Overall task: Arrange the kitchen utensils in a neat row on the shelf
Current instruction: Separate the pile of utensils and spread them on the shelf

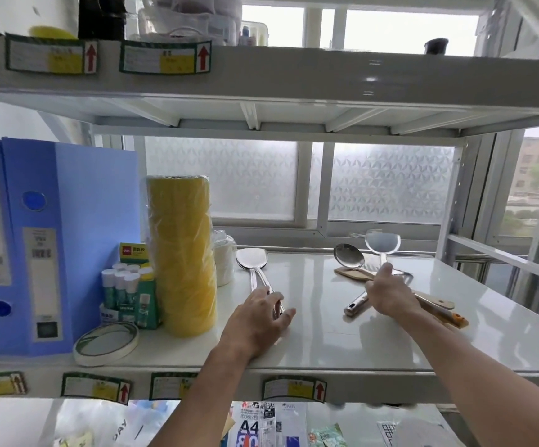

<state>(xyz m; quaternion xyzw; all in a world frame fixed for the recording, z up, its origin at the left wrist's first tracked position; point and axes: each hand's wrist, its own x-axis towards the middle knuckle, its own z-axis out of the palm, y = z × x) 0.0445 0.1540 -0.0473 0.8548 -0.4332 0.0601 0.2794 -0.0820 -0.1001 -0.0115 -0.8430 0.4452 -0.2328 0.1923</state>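
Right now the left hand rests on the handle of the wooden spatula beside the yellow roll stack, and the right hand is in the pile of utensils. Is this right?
Not quite. In the head view the left hand rests on the handle of a metal spatula, not a wooden one, beside the yellow roll stack. The right hand is in the pile of utensils, as you say.

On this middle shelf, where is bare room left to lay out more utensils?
Bare shelf lies between the steel spatula under the left hand and the utensil pile under the right hand. The front right corner is free too. Left of the yellow tape rolls is crowded.
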